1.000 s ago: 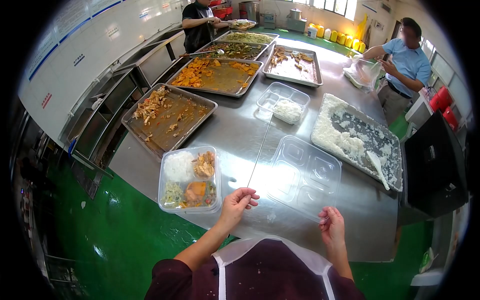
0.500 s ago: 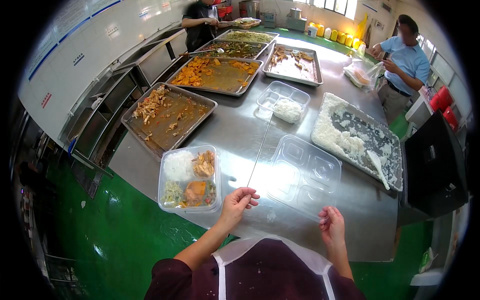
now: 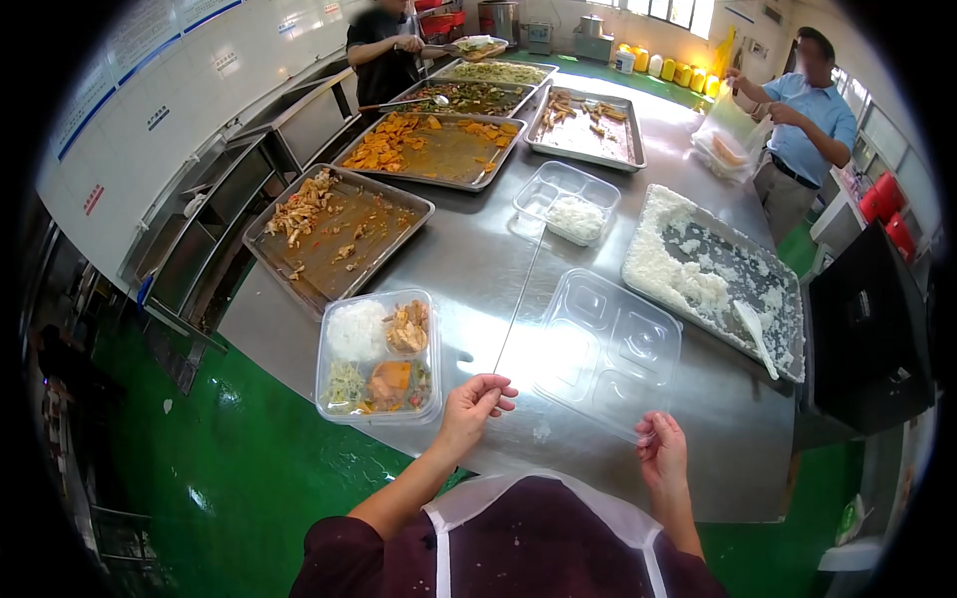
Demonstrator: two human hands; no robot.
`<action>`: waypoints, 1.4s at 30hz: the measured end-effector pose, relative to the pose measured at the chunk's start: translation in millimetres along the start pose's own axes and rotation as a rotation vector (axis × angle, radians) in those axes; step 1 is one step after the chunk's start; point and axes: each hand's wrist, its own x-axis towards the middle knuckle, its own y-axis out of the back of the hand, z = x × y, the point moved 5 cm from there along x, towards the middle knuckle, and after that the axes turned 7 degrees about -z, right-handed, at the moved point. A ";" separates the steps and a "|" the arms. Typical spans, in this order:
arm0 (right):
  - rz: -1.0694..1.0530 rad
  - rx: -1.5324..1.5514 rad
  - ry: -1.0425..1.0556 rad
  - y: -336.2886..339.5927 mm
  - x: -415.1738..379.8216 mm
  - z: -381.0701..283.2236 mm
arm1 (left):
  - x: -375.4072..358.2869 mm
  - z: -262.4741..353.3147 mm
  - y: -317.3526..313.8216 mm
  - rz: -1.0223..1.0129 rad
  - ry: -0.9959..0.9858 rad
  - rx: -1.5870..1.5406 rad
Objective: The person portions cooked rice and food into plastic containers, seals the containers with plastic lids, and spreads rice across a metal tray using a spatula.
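Head view, centre and lower centre of the frame: the left hand (image 3: 471, 401) and the right hand (image 3: 662, 450) each pinch a near corner of a clear plastic lid (image 3: 606, 351), fingers closed on its edge, so that the lid is held tilted above the steel table (image 3: 469, 269). The lid has four moulded compartments and sits right of centre, just above the person's apron. To the left of the left hand, near the table's front edge, stands a filled meal box (image 3: 379, 356) with rice, vegetables and two other dishes in separate compartments. Above the lid, at centre, lies a second box (image 3: 566, 202), open, with rice in one compartment only. At right, a large rice tray (image 3: 714, 276) holds a white scoop (image 3: 755, 337). Trays of cooked food (image 3: 339, 231) run toward the upper left. At upper right a person in a blue shirt (image 3: 815, 118) holds a plastic bag (image 3: 728, 136); at top centre another person in dark clothing (image 3: 382, 52) stands at the table's far end.
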 end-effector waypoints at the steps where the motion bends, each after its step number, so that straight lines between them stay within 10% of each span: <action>1: 0.001 -0.003 0.001 0.5 0.1 0.2 | 0.0 0.3 -0.1 0.001 -0.001 0.000; 25: -0.033 0.318 -0.095 -35.0 77.2 -19.0 | 134.8 176.4 194.2 0.451 -0.238 0.066; 42: -0.604 0.300 -0.166 -313.6 305.2 -42.2 | 223.2 203.9 410.6 0.829 -0.198 -0.013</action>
